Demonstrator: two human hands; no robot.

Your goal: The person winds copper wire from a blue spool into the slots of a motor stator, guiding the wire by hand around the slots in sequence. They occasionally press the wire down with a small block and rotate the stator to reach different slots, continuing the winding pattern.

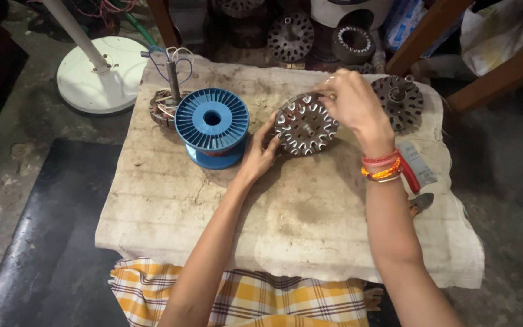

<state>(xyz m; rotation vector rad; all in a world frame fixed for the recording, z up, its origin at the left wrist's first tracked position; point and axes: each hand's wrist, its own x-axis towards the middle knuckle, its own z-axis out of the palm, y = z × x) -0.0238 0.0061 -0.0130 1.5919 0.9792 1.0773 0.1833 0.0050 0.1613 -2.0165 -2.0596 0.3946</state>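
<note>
A round slotted metal stator core stands tilted on a cloth-covered work board. My left hand holds its lower left edge. My right hand pinches its upper right rim, fingers closed at the edge; red and orange bangles ring that wrist. A blue plastic spool stands just left of my left hand, touching distance from the core.
A second bare stator core lies at the board's far right. A wound stator with a shaft and loose wires sits behind the spool. Red-handled pliers lie by my right forearm. A white fan base and more cores stand beyond.
</note>
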